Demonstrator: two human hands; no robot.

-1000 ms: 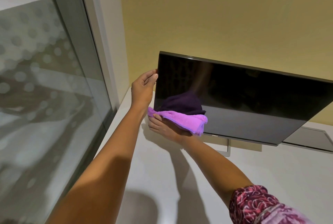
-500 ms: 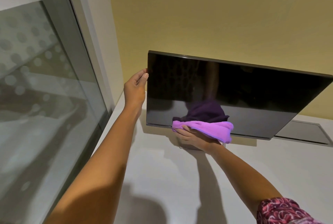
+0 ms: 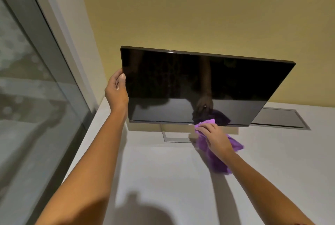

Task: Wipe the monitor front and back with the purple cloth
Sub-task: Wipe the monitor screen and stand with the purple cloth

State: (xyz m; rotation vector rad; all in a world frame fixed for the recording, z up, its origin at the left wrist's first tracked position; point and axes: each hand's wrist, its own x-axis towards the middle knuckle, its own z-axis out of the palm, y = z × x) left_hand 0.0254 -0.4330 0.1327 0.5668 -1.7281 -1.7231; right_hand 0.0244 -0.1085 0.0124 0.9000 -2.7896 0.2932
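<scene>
So the Dell monitor [image 3: 199,83] sat on its stand [image 3: 174,139] on the white desk [image 3: 163,179], screen towards the person and back towards the yellow wall [image 3: 181,7]. Its long axis ran left to right.

The left hand [image 3: 116,92] gripped the screen's left edge. The thumb lay on the front, and the other fingers were out of sight behind the panel. The right hand [image 3: 215,137] had its fingers curled over the purple cloth [image 3: 214,161], bunched against the bottom bezel just right of the logo. The rest of the cloth hung down towards the desk.

What mattered, I reckon: the cloth was low and about mid-width, so the unwiped-looking stretch of bezel lay off to that hand's right, along the long axis. The right hand was clearly the nearer one for that. The back was round the far side, so I'd guess it would need a reach round or the panel turned with the left-hand grip.
</scene>
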